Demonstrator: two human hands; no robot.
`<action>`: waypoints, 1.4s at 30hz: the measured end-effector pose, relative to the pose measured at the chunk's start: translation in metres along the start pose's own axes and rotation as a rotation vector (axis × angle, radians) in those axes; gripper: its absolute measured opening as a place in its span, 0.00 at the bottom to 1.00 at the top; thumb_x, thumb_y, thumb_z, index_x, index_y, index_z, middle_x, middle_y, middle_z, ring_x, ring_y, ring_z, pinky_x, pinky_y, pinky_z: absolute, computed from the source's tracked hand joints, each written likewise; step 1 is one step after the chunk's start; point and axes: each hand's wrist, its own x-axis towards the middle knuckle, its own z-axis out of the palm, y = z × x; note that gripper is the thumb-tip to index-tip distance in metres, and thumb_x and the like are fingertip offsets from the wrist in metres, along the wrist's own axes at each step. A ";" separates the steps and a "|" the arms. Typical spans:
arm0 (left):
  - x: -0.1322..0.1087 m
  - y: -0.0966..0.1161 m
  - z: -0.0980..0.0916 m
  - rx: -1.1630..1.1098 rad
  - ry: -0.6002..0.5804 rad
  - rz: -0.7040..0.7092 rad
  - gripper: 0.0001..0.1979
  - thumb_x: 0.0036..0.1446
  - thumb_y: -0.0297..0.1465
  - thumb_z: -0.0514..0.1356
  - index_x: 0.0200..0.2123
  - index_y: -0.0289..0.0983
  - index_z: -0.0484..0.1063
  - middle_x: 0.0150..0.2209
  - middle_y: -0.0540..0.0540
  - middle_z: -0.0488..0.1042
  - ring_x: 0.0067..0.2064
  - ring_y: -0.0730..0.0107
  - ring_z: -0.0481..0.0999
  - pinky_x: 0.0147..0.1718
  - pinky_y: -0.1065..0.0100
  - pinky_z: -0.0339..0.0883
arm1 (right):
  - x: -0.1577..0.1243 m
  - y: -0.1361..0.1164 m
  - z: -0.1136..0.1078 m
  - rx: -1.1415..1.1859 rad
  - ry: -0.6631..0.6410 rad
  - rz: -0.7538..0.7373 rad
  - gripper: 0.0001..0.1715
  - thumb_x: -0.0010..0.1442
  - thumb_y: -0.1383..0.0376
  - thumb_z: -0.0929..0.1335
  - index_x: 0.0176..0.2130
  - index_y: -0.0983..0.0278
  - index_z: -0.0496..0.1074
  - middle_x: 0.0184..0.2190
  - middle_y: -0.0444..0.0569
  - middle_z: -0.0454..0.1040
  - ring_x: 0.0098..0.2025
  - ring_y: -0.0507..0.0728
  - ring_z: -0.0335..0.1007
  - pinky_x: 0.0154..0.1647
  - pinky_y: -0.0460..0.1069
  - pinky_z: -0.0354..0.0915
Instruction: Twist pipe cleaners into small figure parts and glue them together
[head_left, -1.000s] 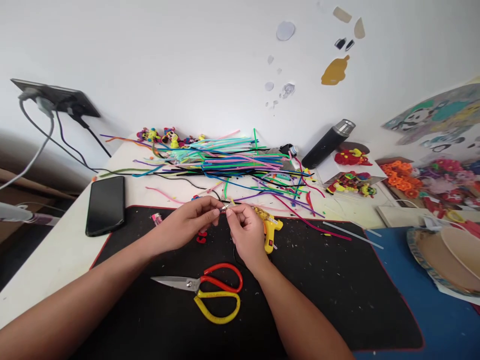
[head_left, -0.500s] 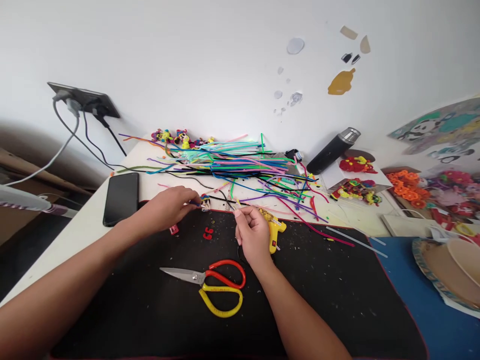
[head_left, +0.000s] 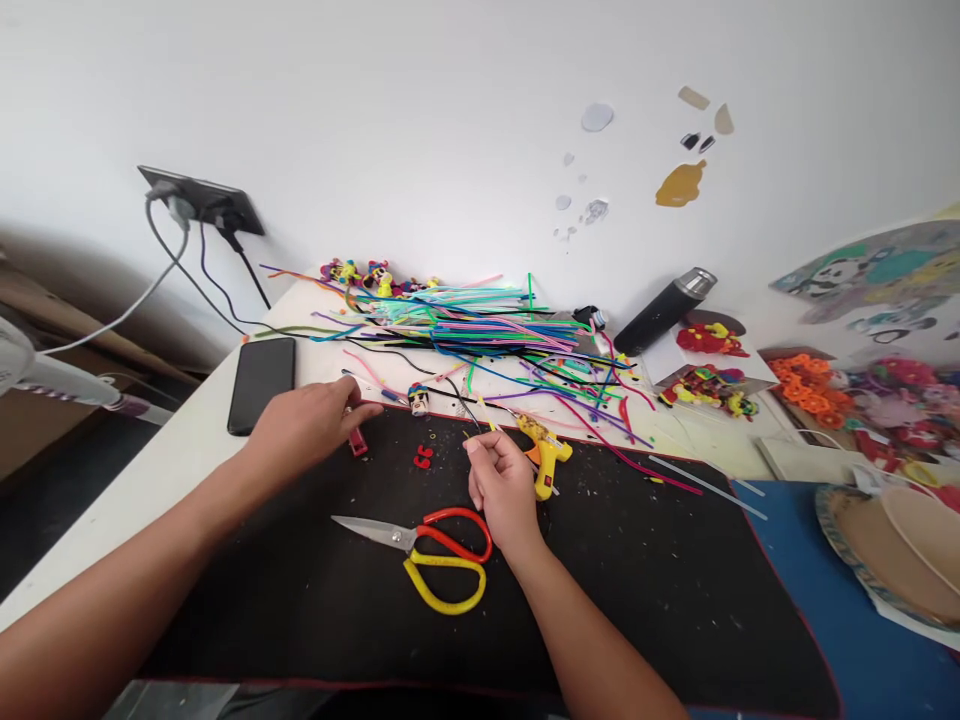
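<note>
My left hand (head_left: pixel 311 422) is at the mat's back left edge, thumb stretched out, over a small red object (head_left: pixel 359 443) whose kind I cannot tell. A thin rod with a blue part (head_left: pixel 391 397) lies just beyond its fingers. At the rod's end sits a small clown-like doll head (head_left: pixel 418 400) with a white face and colourful top. My right hand (head_left: pixel 504 478) is closed in a pinch, with a tiny thin piece at its fingertips. Beside it lies a yellow hot glue gun (head_left: pixel 551 462). Two small red curled pieces (head_left: pixel 423 457) lie between the hands. Scissors (head_left: pixel 412 545) with red and yellow handles lie in front.
A pile of pipe cleaners (head_left: pixel 495 325) stretches along the wall. A phone (head_left: pixel 261 386) lies at left. At the back right are a black flask (head_left: pixel 664 310) and small dolls (head_left: pixel 712 390). Clear glue sticks (head_left: pixel 709 487) lie on the mat's right edge (head_left: pixel 780 560).
My left hand has drawn back left from the blue-marked rod and doll head to the red object. My right hand keeps its pinch in nearly the same place. The view has shifted slightly.
</note>
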 end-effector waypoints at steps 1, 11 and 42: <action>-0.004 0.001 0.002 0.011 -0.045 -0.016 0.24 0.68 0.53 0.53 0.45 0.40 0.75 0.37 0.37 0.84 0.40 0.42 0.83 0.32 0.60 0.64 | -0.001 0.001 0.001 0.002 -0.009 0.006 0.22 0.62 0.48 0.76 0.33 0.61 0.70 0.13 0.30 0.58 0.12 0.46 0.49 0.14 0.43 0.46; -0.021 -0.019 0.025 -0.117 0.006 0.054 0.26 0.64 0.46 0.53 0.54 0.34 0.73 0.49 0.30 0.83 0.46 0.40 0.83 0.42 0.54 0.72 | -0.007 0.005 0.002 0.001 -0.023 0.025 0.22 0.61 0.48 0.76 0.33 0.61 0.70 0.13 0.30 0.58 0.12 0.46 0.50 0.14 0.42 0.47; 0.039 0.077 -0.020 -0.815 -0.182 0.193 0.29 0.64 0.58 0.58 0.26 0.39 0.65 0.25 0.55 0.54 0.28 0.71 0.55 0.27 0.67 0.48 | 0.045 -0.013 0.009 0.201 0.049 -0.011 0.23 0.58 0.48 0.79 0.32 0.62 0.74 0.14 0.30 0.54 0.13 0.46 0.47 0.13 0.43 0.45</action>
